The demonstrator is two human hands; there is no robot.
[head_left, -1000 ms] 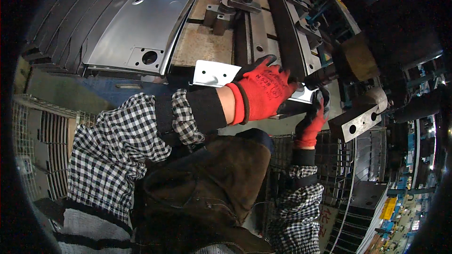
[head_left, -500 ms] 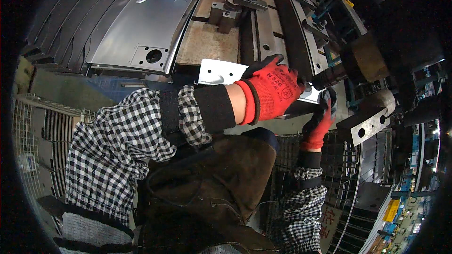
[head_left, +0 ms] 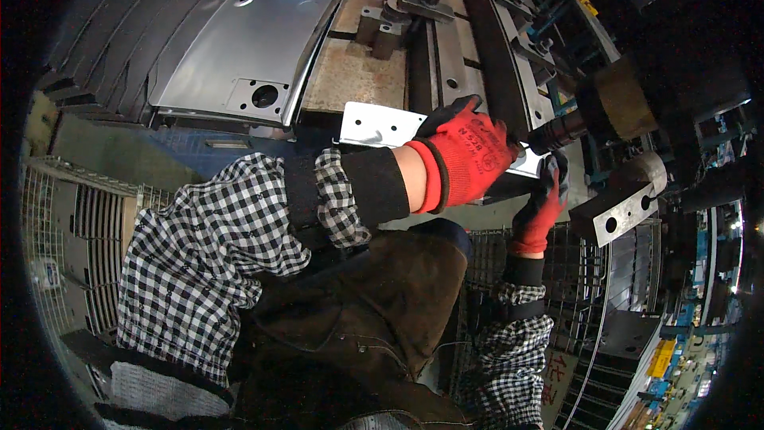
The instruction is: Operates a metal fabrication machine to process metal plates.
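Observation:
My left hand [head_left: 471, 158], in a red glove with dark fingertips, lies across a bright sheet-metal plate [head_left: 377, 124] with small round holes. Its fingers curl over the far side, and the palm hides the plate's middle. At the plate's right end, my right hand [head_left: 544, 205], in a matching glove, has its thumb and fingers closed at the edge. Between the hands, the tip of a dark cylindrical tool head [head_left: 553, 134] comes in from the right, close to the plate; whether they touch I cannot tell.
A large curved metal panel [head_left: 253, 40] lies left of the worn fixture table [head_left: 358, 76], beside stacked dark panels [head_left: 119, 32]. Steel rails and clamps [head_left: 426, 6] stand beyond my hands. A drilled steel block [head_left: 611, 219] juts out at right. Wire baskets [head_left: 87, 179] flank my legs.
My left hand and forearm have shifted slightly right. The plate's left end also appears slightly farther right and lower. My right hand stays almost where it was.

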